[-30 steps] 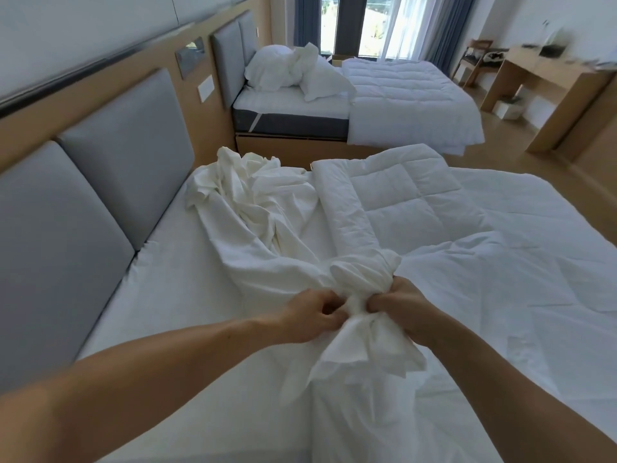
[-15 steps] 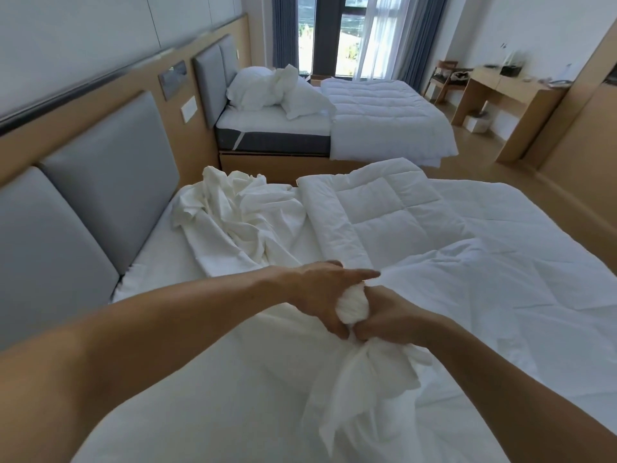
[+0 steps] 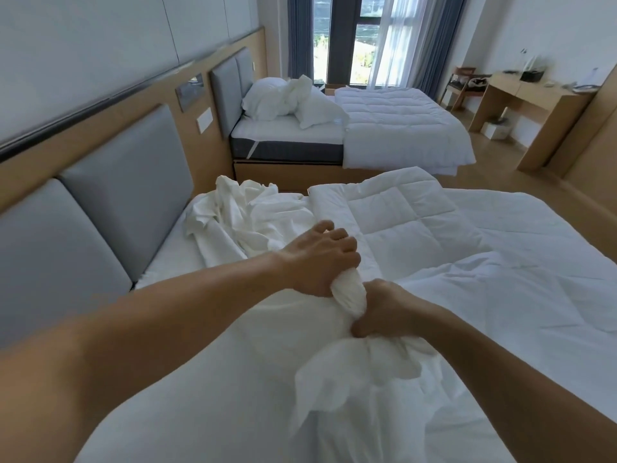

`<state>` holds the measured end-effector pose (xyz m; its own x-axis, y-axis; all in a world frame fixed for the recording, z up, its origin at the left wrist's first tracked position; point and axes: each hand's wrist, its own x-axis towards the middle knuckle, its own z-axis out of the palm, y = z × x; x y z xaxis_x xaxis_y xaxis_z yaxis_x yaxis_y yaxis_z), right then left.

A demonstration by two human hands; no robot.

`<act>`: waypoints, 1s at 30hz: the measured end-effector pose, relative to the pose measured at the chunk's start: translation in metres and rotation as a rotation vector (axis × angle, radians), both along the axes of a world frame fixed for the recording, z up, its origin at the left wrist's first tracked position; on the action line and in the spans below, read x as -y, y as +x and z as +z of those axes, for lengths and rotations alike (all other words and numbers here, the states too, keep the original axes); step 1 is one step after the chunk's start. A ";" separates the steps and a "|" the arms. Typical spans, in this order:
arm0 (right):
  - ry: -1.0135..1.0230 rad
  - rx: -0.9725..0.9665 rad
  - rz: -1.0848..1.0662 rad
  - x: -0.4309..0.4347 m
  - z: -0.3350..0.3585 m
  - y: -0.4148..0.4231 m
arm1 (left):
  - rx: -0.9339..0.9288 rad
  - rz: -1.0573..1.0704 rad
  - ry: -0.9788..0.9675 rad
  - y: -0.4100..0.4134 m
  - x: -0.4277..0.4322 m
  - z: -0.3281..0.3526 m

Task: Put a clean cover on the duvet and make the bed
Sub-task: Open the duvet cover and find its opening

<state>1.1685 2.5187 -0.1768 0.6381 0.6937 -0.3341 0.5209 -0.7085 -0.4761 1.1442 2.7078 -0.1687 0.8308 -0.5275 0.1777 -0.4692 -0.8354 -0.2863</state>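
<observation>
A quilted white duvet (image 3: 410,222) lies across the near bed, its far part bare. A thin white cover (image 3: 500,295) is drawn over the duvet's nearer part and bunches in the middle. My left hand (image 3: 320,259) clamps down on the top of that bunch (image 3: 349,294). Just below it, my right hand (image 3: 384,312) squeezes the same bunch, with loose cover fabric (image 3: 350,389) hanging beneath. More crumpled cover cloth (image 3: 240,215) is heaped near the headboard. The duvet corner inside the bunch is hidden.
Grey padded headboard panels (image 3: 127,195) line the left wall. A second bed (image 3: 394,128) with pillows (image 3: 277,101) stands beyond a narrow gap. A wooden desk (image 3: 534,105) is at the far right, by wood floor (image 3: 521,192).
My left hand moved from beside the bunch to on top of it, gripping from above. My right hand stayed clamped below. The view tilted up, showing more of the room.
</observation>
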 end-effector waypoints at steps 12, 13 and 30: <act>0.576 -0.526 -0.551 0.014 -0.046 -0.003 | -0.743 0.633 -1.186 -0.086 0.029 -0.093; 0.588 -0.534 -0.563 0.014 -0.047 -0.005 | -0.764 0.630 -1.165 -0.085 0.030 -0.092; 0.498 -0.619 -0.305 0.035 -0.040 -0.027 | -0.523 0.453 -1.260 -0.105 0.057 -0.075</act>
